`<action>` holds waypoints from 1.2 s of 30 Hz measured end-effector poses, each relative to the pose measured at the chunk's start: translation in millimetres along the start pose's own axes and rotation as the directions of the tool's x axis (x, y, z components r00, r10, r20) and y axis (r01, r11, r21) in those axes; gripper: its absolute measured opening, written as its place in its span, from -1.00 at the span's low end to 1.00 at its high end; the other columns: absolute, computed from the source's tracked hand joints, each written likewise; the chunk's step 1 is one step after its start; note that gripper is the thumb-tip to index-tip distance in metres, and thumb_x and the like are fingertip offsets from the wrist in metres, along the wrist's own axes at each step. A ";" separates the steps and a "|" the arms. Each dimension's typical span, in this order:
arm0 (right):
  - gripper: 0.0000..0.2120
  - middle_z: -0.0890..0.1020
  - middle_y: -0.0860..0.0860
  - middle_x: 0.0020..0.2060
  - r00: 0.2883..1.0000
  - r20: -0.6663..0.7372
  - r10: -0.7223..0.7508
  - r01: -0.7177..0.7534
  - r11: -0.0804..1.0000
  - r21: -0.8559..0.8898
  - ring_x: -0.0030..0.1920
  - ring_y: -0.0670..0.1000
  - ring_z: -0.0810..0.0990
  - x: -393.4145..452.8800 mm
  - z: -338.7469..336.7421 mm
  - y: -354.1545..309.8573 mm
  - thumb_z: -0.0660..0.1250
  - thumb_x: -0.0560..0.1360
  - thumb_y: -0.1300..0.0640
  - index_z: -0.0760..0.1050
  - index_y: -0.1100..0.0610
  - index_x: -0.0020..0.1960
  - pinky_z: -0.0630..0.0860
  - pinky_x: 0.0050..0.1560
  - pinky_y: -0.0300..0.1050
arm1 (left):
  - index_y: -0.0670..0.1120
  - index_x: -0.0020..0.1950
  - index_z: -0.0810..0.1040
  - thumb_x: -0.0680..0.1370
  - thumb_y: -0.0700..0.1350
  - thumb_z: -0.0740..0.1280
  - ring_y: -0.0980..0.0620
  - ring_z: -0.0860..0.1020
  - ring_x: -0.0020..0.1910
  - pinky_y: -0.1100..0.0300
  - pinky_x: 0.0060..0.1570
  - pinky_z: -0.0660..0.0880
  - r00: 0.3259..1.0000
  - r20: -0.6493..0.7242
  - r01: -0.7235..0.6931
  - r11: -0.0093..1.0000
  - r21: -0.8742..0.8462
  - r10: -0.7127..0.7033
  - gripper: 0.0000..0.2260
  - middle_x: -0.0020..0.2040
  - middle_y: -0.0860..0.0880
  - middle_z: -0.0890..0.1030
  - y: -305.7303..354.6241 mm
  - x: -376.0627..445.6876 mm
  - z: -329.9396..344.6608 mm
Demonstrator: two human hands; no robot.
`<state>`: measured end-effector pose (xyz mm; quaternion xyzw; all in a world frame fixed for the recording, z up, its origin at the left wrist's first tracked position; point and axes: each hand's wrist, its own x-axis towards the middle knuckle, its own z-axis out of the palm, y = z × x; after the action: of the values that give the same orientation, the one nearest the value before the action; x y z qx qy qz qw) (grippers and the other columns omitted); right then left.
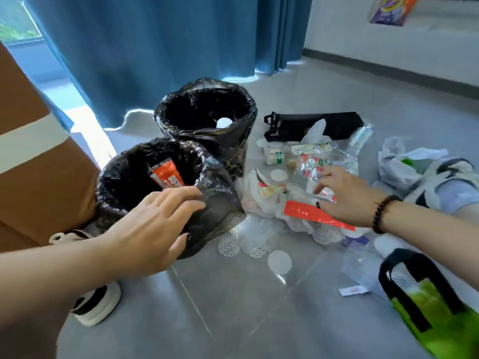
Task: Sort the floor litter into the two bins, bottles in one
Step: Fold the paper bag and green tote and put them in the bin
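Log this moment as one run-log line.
left hand on near bin liner | right hand reaching into litter pile | far bin untouched

Home room: blue curtain [160, 47], grey tiled floor [233, 307].

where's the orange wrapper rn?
Head view, left of centre: the orange wrapper stands tilted inside the nearer black-lined bin, poking above its rim, just beyond the left hand resting on the liner.
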<state>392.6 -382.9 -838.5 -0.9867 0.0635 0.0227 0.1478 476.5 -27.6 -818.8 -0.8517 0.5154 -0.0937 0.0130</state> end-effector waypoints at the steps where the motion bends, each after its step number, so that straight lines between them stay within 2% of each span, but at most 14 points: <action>1: -0.87 0.45 0.01 0.10 0.995 0.051 0.086 -0.085 0.996 -0.019 0.20 0.06 0.46 -11.1 -2.6 16.4 0.32 0.43 0.15 0.50 0.02 -0.03 0.38 0.10 -0.19 | -0.07 0.31 0.42 0.35 0.00 0.42 -0.02 0.40 0.25 0.12 0.26 0.35 0.997 0.014 -0.070 0.998 -0.003 0.070 -0.45 0.33 -0.05 0.41 12.2 6.4 1.4; 3: -0.92 0.46 -0.01 -0.14 0.962 0.116 0.247 -0.235 0.966 -0.104 0.03 0.05 0.50 -39.7 -3.8 48.7 0.32 0.46 0.11 0.48 0.07 -0.06 0.29 -0.11 -0.24 | -0.08 0.30 0.43 0.29 -0.02 0.43 -0.02 0.43 0.23 0.14 0.21 0.31 0.976 0.060 -0.207 0.978 -0.017 0.208 -0.41 0.30 -0.07 0.44 41.6 20.0 6.0; 7: -0.68 0.55 0.08 -0.32 0.835 0.223 0.503 -0.436 0.852 -0.288 -0.28 0.04 0.52 -89.5 14.5 99.5 0.30 0.49 -0.05 0.49 0.18 -0.26 0.34 -0.34 -0.15 | -0.08 0.35 0.38 0.27 -0.04 0.37 -0.03 0.53 0.15 0.14 0.07 0.53 0.912 0.175 -0.379 0.925 0.013 0.371 -0.36 0.27 -0.08 0.51 76.6 39.5 21.0; 9: -0.64 0.56 0.06 -0.18 0.780 0.256 0.571 -0.519 0.819 -0.246 -0.17 0.03 0.53 -109.8 23.3 117.7 0.33 0.45 -0.18 0.47 0.14 -0.08 0.44 -0.22 -0.15 | -0.08 0.38 0.36 0.25 -0.03 0.41 -0.02 0.54 0.14 0.14 0.06 0.56 0.877 0.224 -0.445 0.895 0.041 0.425 -0.30 0.28 -0.08 0.51 85.9 55.1 26.7; 11: -0.40 0.56 0.07 0.07 0.746 0.303 0.593 -0.584 0.801 -0.129 0.05 0.06 0.54 -119.6 31.5 127.3 0.38 0.36 -0.28 0.43 0.16 0.15 0.49 0.01 -0.12 | -0.08 0.40 0.35 0.24 -0.02 0.44 -0.03 0.57 0.14 0.14 0.07 0.56 0.855 0.232 -0.489 0.870 0.059 0.464 -0.27 0.29 -0.07 0.51 93.1 75.4 29.4; 17: 0.04 0.41 0.00 0.34 0.728 0.539 0.423 -0.457 0.886 -0.079 0.28 0.06 0.44 -116.6 44.5 120.0 0.54 0.09 -0.33 0.22 0.03 0.43 0.42 0.26 -0.05 | -0.09 0.39 0.34 0.27 0.04 0.42 0.02 0.60 0.07 0.17 -0.04 0.59 0.874 0.155 -0.476 0.875 0.084 0.461 -0.29 0.23 -0.02 0.53 109.5 118.2 27.9; 19: -0.05 0.48 0.00 0.26 0.714 0.571 0.405 -0.353 0.913 -0.206 0.22 0.06 0.49 -115.5 50.3 118.5 0.57 0.06 -0.29 0.36 0.04 0.34 0.47 0.20 -0.05 | -0.09 0.40 0.31 0.32 0.05 0.37 0.02 0.60 0.06 0.16 -0.04 0.60 0.879 0.176 -0.462 0.884 0.078 0.444 -0.32 0.23 -0.01 0.52 109.1 119.6 31.2; 21: -0.45 0.61 0.05 0.11 0.737 0.555 0.384 -0.235 0.917 -0.323 0.08 0.08 0.58 -112.0 56.8 118.4 0.54 0.23 -0.11 0.55 0.09 0.13 0.55 0.08 -0.08 | -0.08 0.40 0.33 0.36 0.06 0.25 0.04 0.60 0.05 0.19 -0.02 0.59 0.879 0.196 -0.455 0.887 0.077 0.434 -0.39 0.21 0.01 0.53 106.9 117.6 34.4; 23: -0.93 0.66 0.11 0.00 0.781 0.516 0.352 -0.191 0.921 -0.340 -0.07 0.08 0.59 -108.0 60.4 111.9 0.41 0.37 0.10 0.58 0.08 -0.17 0.55 -0.01 -0.15 | -0.07 0.36 0.39 0.35 0.08 0.15 0.08 0.61 0.03 0.26 -0.03 0.57 0.881 0.220 -0.445 0.891 0.083 0.420 -0.41 0.17 0.04 0.56 103.7 112.7 35.7; 25: -0.81 0.65 0.11 -0.01 0.811 0.500 0.303 -0.160 0.938 -0.308 -0.08 0.08 0.56 -102.6 62.6 105.6 0.28 0.43 0.22 0.42 0.01 -0.32 0.47 -0.06 -0.20 | -0.05 0.34 0.39 0.34 0.08 0.13 0.12 0.61 0.00 0.30 -0.06 0.56 0.882 0.240 -0.432 0.899 0.071 0.405 -0.42 0.14 0.07 0.57 98.3 107.0 36.9; 27: -0.78 0.63 0.04 -0.07 0.848 0.470 0.247 -0.151 0.961 -0.231 -0.02 0.06 0.56 -95.3 57.7 96.6 0.23 0.46 0.24 0.38 -0.01 -0.30 0.43 -0.08 -0.23 | -0.03 0.39 0.33 0.38 0.05 0.13 0.12 0.59 0.04 0.28 -0.02 0.56 0.877 0.287 -0.417 0.907 0.053 0.386 -0.43 0.17 0.09 0.54 96.0 101.2 34.1; 31: -0.71 0.46 -0.14 -0.37 0.941 0.280 0.190 -0.211 0.976 0.049 -0.36 -0.18 0.42 -80.0 20.8 68.1 0.31 0.45 0.24 0.33 -0.05 -0.33 0.32 -0.36 -0.44 | 0.03 0.55 0.00 0.57 0.07 0.16 0.10 0.28 0.42 0.25 0.38 0.25 0.869 0.401 -0.268 0.957 -0.113 0.291 -0.40 0.45 0.10 0.19 91.0 81.0 27.3; 33: -0.74 0.48 -0.08 -0.41 0.966 0.199 0.166 -0.218 0.936 0.277 -0.40 -0.13 0.46 -75.0 -0.6 49.8 0.33 0.46 0.27 0.38 -0.01 -0.31 0.48 -0.32 -0.32 | 0.05 0.55 -0.04 0.57 0.16 0.19 0.15 0.17 0.47 0.35 0.40 0.12 0.875 0.414 -0.182 0.963 -0.198 0.250 -0.36 0.49 0.13 0.04 84.8 66.6 21.0; 36: -0.83 0.57 0.10 -0.33 0.983 0.109 0.145 -0.182 0.757 0.628 -0.31 0.03 0.58 -75.7 -29.6 19.6 0.34 0.48 0.31 0.45 0.11 -0.22 0.61 -0.29 -0.03 | 0.11 0.54 -0.18 0.48 0.32 0.25 0.22 0.04 0.50 0.35 0.44 0.05 0.856 0.478 -0.010 0.930 -0.366 0.197 -0.17 0.48 0.20 -0.12 79.5 51.7 12.4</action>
<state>315.7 -401.3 -811.1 -0.8685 0.1493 0.0394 0.4711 432.3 -111.3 -832.8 -0.8050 0.5478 0.2279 0.0010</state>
